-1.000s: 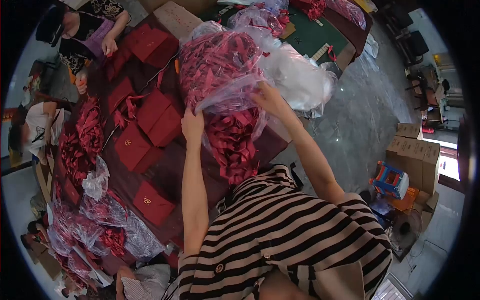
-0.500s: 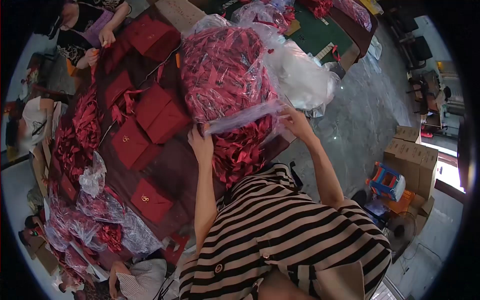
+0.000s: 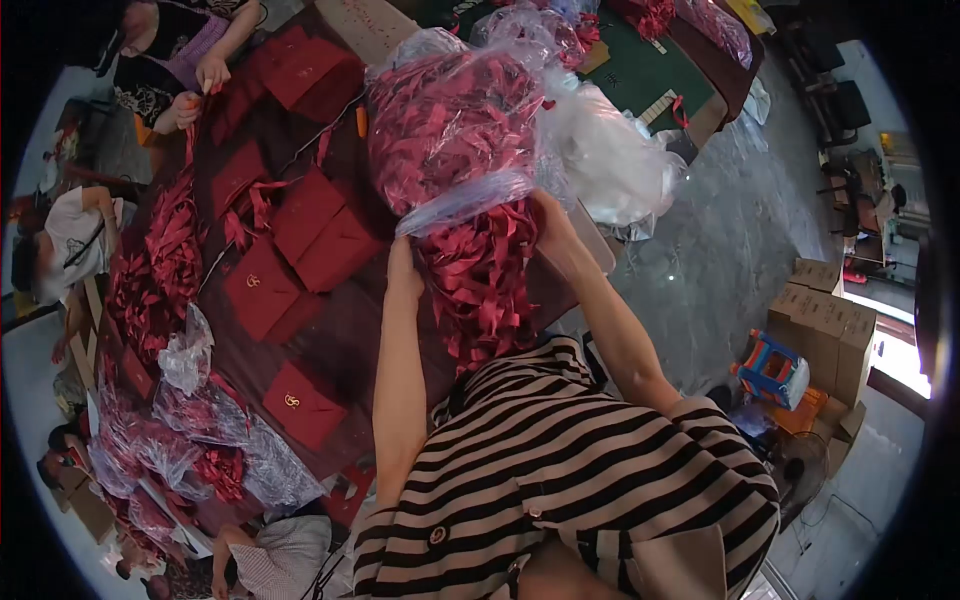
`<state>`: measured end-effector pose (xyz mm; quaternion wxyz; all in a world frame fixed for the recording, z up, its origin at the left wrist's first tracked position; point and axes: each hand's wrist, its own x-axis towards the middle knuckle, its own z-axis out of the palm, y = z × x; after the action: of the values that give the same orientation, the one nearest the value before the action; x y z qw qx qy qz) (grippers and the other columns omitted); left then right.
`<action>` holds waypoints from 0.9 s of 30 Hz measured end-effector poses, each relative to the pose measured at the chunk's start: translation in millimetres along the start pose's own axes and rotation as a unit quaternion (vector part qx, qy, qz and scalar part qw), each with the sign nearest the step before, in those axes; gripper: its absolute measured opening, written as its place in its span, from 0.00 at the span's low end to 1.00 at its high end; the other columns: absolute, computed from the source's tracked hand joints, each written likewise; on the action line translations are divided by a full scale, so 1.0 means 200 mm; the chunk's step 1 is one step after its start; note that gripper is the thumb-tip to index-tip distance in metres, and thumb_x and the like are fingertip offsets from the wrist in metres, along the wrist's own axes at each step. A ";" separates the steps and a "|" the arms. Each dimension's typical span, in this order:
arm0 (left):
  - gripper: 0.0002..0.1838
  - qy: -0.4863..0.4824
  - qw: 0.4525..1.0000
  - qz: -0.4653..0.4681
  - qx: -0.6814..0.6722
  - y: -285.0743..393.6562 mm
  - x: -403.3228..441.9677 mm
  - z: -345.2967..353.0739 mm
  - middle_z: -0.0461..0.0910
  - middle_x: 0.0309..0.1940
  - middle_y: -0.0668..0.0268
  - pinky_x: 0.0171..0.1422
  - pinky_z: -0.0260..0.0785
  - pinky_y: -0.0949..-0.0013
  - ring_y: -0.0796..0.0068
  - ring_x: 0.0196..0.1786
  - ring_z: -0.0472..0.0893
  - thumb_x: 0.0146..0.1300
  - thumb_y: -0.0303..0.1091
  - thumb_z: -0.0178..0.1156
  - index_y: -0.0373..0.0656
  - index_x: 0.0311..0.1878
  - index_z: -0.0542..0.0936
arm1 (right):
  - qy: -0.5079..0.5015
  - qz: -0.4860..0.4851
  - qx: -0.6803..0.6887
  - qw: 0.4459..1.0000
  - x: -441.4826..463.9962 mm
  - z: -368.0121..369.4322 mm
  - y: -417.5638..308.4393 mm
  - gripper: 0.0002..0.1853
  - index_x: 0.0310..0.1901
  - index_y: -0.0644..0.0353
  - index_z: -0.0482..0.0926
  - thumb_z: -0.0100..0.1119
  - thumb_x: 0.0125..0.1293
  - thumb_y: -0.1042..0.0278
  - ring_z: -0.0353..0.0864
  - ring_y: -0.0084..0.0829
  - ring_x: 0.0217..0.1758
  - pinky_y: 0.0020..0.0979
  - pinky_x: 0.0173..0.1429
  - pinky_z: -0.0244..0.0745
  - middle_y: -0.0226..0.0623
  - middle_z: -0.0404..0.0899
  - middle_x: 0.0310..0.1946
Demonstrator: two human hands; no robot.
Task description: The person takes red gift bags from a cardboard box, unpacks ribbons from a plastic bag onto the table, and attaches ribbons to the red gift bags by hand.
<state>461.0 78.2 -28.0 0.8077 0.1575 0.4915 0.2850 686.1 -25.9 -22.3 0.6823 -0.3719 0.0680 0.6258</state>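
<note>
A clear plastic bag [image 3: 455,120] full of red ribbons lies on the table in front of me, its rolled mouth [image 3: 468,200] facing my body. Loose red ribbons [image 3: 480,275] spill out of that mouth toward my striped shirt. At the mouth's left end, my left hand [image 3: 405,265] is closed on the plastic, its fingertips partly hidden. My right hand [image 3: 553,228] grips the opposite end of the mouth, beside the ribbons, with its fingers mostly behind the plastic.
Several red gift boxes [image 3: 325,225] stand on the dark red tablecloth [image 3: 345,360] to the left. White plastic bags [image 3: 620,160] lie at the right. Another person's hands [image 3: 198,92] hold ribbon at the upper left. Cardboard boxes [image 3: 825,320] are stacked on the floor at right.
The bag's mouth has narrowed and its rolled edge has shifted up and left. My right hand has moved left, closer to the ribbons; more ribbons show below the mouth.
</note>
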 end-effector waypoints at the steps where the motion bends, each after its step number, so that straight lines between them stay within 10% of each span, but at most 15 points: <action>1: 0.21 -0.019 0.999 0.032 0.036 0.01 0.01 -0.02 0.75 0.59 0.67 0.67 0.62 0.61 0.69 0.59 0.74 0.69 0.44 0.50 0.44 0.60 0.75 | 0.036 0.008 -0.015 0.999 0.00 0.03 -0.03 0.13 0.48 0.61 0.78 0.50 0.68 0.65 0.83 0.30 0.42 0.32 0.52 0.77 0.34 0.83 0.44; 9: 0.23 -0.002 0.973 0.098 0.207 0.12 0.12 0.06 0.74 0.59 0.66 0.69 0.62 0.62 0.69 0.62 0.72 0.71 0.46 0.46 0.44 0.63 0.71 | -0.034 -0.063 -0.350 0.934 0.05 0.00 -0.27 0.19 0.54 0.66 0.78 0.51 0.71 0.59 0.80 0.25 0.47 0.27 0.55 0.74 0.34 0.82 0.45; 11: 0.23 -0.024 1.000 -0.011 -0.004 0.12 0.18 0.09 0.74 0.59 0.65 0.67 0.64 0.62 0.68 0.61 0.73 0.71 0.47 0.45 0.44 0.62 0.72 | -0.081 -0.110 -0.499 0.856 0.07 -0.09 -0.34 0.21 0.58 0.67 0.75 0.52 0.72 0.60 0.77 0.26 0.54 0.27 0.61 0.70 0.34 0.77 0.53; 16: 0.23 -0.012 0.995 0.084 0.055 0.21 0.09 0.18 0.78 0.54 0.64 0.63 0.70 0.60 0.66 0.57 0.76 0.70 0.49 0.47 0.43 0.58 0.74 | -0.031 -0.183 -0.487 0.853 -0.12 -0.12 -0.38 0.24 0.64 0.63 0.69 0.51 0.70 0.62 0.65 0.32 0.67 0.30 0.68 0.63 0.36 0.66 0.63; 18: 0.21 -0.001 0.994 0.106 -0.013 0.17 0.13 0.16 0.79 0.51 0.64 0.62 0.70 0.60 0.65 0.54 0.77 0.70 0.48 0.47 0.43 0.55 0.76 | -0.019 -0.268 -0.494 0.827 -0.18 -0.13 -0.29 0.22 0.62 0.63 0.71 0.52 0.67 0.71 0.68 0.33 0.64 0.30 0.66 0.65 0.36 0.67 0.60; 21: 0.21 -0.057 0.990 0.054 -0.121 0.19 0.10 0.19 0.79 0.50 0.64 0.61 0.70 0.60 0.63 0.53 0.77 0.70 0.48 0.47 0.43 0.54 0.76 | 0.272 -0.300 -0.597 0.692 -0.18 -0.21 -0.10 0.20 0.53 0.62 0.75 0.63 0.59 0.70 0.70 0.38 0.58 0.34 0.57 0.72 0.45 0.68 0.52; 24: 0.21 -0.020 0.987 0.039 -0.155 0.24 0.13 0.24 0.78 0.51 0.63 0.61 0.70 0.60 0.62 0.53 0.77 0.71 0.49 0.45 0.43 0.53 0.75 | 0.187 -0.210 -0.525 0.803 -0.14 -0.26 -0.04 0.17 0.48 0.62 0.78 0.64 0.59 0.65 0.83 0.40 0.42 0.37 0.40 0.77 0.42 0.82 0.40; 27: 0.22 -0.020 0.995 0.065 -0.071 0.28 0.16 0.24 0.78 0.52 0.63 0.62 0.69 0.60 0.62 0.54 0.77 0.71 0.50 0.44 0.42 0.54 0.75 | 0.154 -0.216 -0.654 0.708 -0.03 -0.23 -0.05 0.10 0.40 0.65 0.81 0.59 0.61 0.68 0.84 0.37 0.36 0.35 0.41 0.77 0.41 0.84 0.34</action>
<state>497.6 143.1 2.5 0.8062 0.1370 0.4423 0.3682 710.4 -57.8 -46.8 0.3650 -0.8209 -0.3360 0.2828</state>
